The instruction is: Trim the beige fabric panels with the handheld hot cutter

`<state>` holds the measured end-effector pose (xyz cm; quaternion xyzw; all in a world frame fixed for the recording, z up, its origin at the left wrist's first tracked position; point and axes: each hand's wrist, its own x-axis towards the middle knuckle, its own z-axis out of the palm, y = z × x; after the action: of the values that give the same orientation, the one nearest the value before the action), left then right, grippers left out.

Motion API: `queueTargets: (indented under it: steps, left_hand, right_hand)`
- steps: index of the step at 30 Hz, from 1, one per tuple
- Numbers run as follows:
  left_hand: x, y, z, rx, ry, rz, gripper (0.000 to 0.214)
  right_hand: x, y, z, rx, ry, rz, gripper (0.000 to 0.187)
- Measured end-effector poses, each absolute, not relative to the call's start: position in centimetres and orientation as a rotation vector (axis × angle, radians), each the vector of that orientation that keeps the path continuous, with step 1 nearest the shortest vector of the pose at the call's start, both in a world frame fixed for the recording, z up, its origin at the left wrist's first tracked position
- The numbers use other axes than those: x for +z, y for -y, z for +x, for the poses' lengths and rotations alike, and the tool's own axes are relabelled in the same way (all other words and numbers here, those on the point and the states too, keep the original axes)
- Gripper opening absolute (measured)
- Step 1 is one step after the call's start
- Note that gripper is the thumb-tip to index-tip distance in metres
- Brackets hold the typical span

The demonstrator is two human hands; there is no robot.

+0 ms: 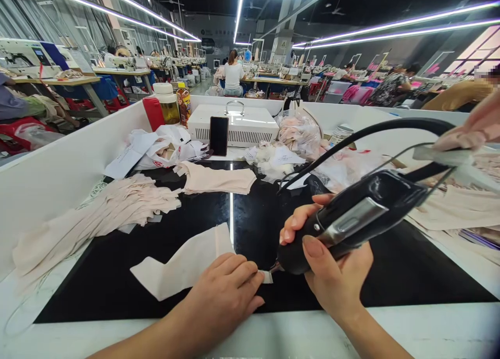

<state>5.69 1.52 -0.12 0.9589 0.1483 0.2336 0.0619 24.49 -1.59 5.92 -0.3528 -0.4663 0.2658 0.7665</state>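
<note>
My right hand (339,281) is wrapped round a corded black hand tool (351,218) with a silver lever plate, held at a slant. Its thin metal tip points down at the end of a small pale strip by my left fingers. My left hand (228,291) presses a cream fabric piece (179,268) onto the black mat (414,275), fingers closed over its right end. Part of the fabric is hidden beneath that hand. Beyond it lies another cream fabric piece (219,179).
Fanned fabric pieces (105,208) lie at left. A white box (246,122) with a phone (219,136) against it stands behind, near plastic bags (299,132). The tool's black cable (371,127) arches right, near another person's hand (464,132) with whitish material.
</note>
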Motion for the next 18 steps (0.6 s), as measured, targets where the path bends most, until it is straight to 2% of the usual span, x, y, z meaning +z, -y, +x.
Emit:
queueTargets:
  steps: [18]
  left_hand:
    - [0.07,-1.85,5.50,0.668,-0.437,2.927,0.027]
  right_hand:
    - [6.44,1.60,24.67,0.570,1.004,-0.745,0.039]
